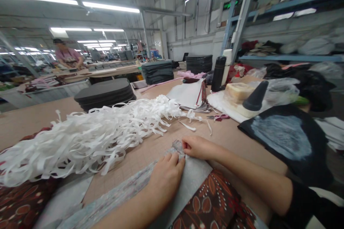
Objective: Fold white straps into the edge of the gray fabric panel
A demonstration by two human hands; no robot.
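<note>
My left hand lies on a long grey patterned fabric strip on the brown table, fingers curled down on its end. My right hand pinches the tip of the same strip, fingers closed on it. Under my forearms lies a brown piece of fabric with a leaf print. A big pile of white ribbon strips spreads to the left of my hands, close to them.
A black cloth with a chalky patch lies at the right. Behind it are a black cone, a pale block, scissors, a black flask and stacks of dark pads. A person works at a far table.
</note>
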